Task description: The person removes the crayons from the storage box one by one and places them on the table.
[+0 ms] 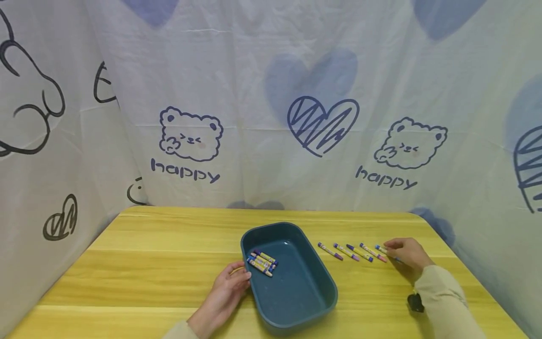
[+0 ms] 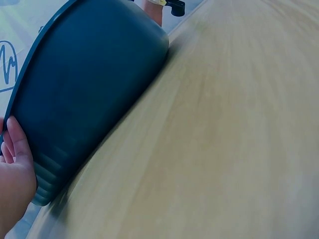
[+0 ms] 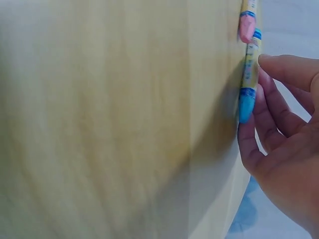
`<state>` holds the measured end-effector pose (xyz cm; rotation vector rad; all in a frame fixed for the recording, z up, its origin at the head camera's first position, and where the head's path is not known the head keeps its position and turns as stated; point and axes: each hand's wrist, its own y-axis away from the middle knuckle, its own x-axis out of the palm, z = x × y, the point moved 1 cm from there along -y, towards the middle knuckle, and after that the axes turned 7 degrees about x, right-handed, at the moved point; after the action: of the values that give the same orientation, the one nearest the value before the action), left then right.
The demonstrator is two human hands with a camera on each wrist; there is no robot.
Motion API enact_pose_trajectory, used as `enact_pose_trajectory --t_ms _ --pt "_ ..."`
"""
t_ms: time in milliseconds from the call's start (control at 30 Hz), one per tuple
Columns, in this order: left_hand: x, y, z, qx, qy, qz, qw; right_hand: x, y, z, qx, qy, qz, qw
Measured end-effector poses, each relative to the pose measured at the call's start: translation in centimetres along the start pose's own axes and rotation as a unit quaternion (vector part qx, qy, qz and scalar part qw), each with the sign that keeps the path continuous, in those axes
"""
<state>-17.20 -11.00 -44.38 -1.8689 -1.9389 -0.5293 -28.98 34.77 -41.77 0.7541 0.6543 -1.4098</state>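
Observation:
My left hand [image 1: 224, 287] grips the left rim of a dark teal plastic basin [image 1: 292, 287], its thumb against the outer wall in the left wrist view. Several yellow-wrapped crayons [image 1: 261, 262] lie bunched near the basin's left wall. To the basin's right, my right hand [image 1: 408, 254] is low over the table, fingers and thumb pinching a light blue crayon [image 3: 247, 74]. That crayon lies last in a slanted row on the wood, beside a pink crayon [image 3: 246, 27]. Part of the blue one is hidden under the hand in the head view.
Left of it in the row lie more crayons, among them a purple-tipped crayon [image 1: 330, 251] and a dark blue one [image 1: 360, 253]. The wood-grain table [image 1: 139, 263] is bounded behind and at the sides by a printed white cloth [image 1: 254, 141].

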Motion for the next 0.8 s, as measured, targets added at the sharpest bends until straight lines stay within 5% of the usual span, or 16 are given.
enact_pose_trajectory --t_ms 367,800 --pt "0.0 0.0 -0.1 -0.001 -0.002 0.005 1.0 -1.8 0.3 1.5 -0.021 -0.019 -0.001 0.9996" --pt "0.0 0.1 -0.1 -0.003 -0.005 0.001 1.0 -1.7 1.8 9.9 -0.039 -0.083 0.033 0.9953"
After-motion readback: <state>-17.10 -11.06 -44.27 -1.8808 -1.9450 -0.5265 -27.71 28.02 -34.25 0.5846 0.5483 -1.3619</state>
